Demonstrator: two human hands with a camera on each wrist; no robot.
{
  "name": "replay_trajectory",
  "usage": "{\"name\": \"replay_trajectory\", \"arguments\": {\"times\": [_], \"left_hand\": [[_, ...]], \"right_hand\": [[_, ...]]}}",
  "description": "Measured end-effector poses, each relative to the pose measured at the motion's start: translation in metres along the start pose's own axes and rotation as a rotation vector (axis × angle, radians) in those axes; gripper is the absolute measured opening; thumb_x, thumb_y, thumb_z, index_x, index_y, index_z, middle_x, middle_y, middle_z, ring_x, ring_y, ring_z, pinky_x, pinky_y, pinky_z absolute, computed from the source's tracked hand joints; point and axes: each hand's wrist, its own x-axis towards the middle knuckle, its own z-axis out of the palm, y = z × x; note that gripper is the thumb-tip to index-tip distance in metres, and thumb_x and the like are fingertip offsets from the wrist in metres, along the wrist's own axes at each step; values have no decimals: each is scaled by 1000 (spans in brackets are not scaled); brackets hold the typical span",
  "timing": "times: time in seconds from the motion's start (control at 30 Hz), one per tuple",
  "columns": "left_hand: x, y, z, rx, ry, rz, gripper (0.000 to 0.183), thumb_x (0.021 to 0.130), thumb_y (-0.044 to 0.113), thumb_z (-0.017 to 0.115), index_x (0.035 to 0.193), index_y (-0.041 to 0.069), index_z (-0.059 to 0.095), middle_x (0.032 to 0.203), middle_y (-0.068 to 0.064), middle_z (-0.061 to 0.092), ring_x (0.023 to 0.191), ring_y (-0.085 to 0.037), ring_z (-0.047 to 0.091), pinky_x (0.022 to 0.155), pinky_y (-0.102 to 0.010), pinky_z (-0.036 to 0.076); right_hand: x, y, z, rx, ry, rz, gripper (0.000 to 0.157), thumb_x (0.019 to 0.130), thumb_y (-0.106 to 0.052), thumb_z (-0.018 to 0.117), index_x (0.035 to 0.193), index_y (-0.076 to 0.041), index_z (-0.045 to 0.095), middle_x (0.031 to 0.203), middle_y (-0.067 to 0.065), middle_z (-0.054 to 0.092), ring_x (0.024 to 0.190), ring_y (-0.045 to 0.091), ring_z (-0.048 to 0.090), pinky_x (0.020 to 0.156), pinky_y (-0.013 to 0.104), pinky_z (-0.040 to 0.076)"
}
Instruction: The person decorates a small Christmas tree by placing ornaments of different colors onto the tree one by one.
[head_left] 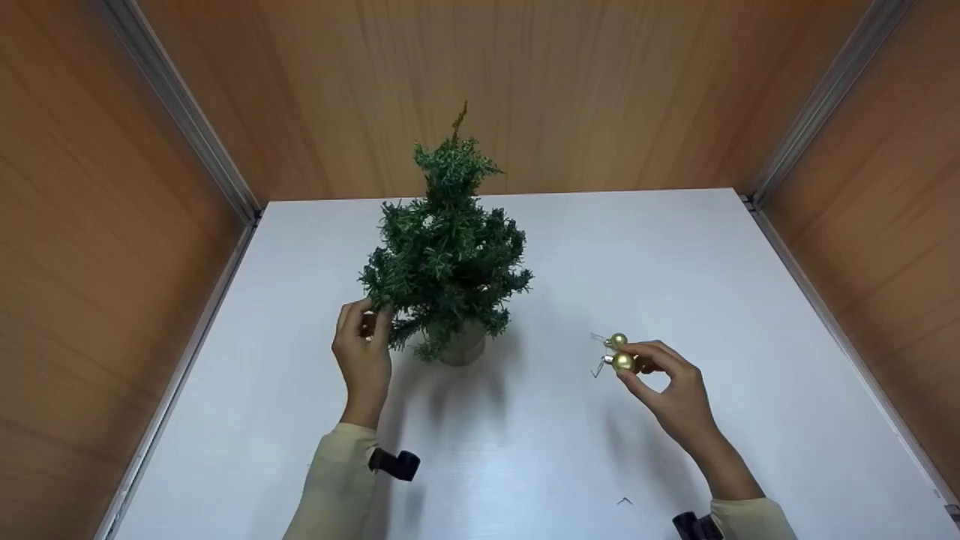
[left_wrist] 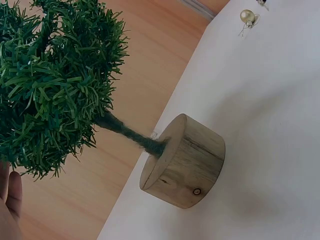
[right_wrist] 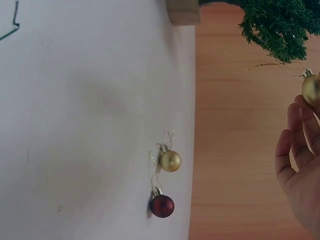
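A small artificial Christmas tree (head_left: 450, 255) stands upright on a round wooden base (left_wrist: 187, 165). At its lower left, my left hand (head_left: 364, 352) pinches the tip of a branch, with the fingertips partly hidden in the foliage. My right hand (head_left: 667, 382), right of the tree, holds a gold bauble (head_left: 623, 361) between thumb and fingers. A thin thread loop hangs from its cap toward the tree. In the right wrist view, another gold bauble (right_wrist: 170, 161) and a dark red bauble (right_wrist: 162, 206) lie on the table.
The white tabletop (head_left: 247, 375) is enclosed by wood-grain panels (head_left: 600, 90) at the back and both sides, with metal rails (head_left: 202, 127) at the corners. A small bent wire (head_left: 625, 501) lies near the front, below my right hand.
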Motion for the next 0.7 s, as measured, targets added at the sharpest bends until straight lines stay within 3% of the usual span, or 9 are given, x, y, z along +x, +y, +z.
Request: {"name": "replay_trajectory", "arguments": {"times": [0.2,0.53,0.7], "left_hand": [[-5,5,3,56,42,-26,27,88,34,57,104,13,60,93,7,52,77,-8,52,65,-25,43],[0,4,-2,51,11,-59,30,88,36,56,108,13,59,94,6,53,76,-9,53,61,-25,45],[3,5,-4,88,9,-83,35,87,39,55,109,12,58,96,6,53,75,-8,51,60,-24,43]], "right_hand": [[13,14,-10,34,-47,-46,32,75,-3,72,106,-5,63,97,3,62,81,13,58,69,31,47],[11,13,-8,78,-54,-32,32,76,-5,71,107,-3,63,96,3,62,82,15,58,70,25,47],[11,12,-6,99,-53,-30,32,76,-2,71,107,-3,63,97,3,62,81,15,57,70,31,47]]}}
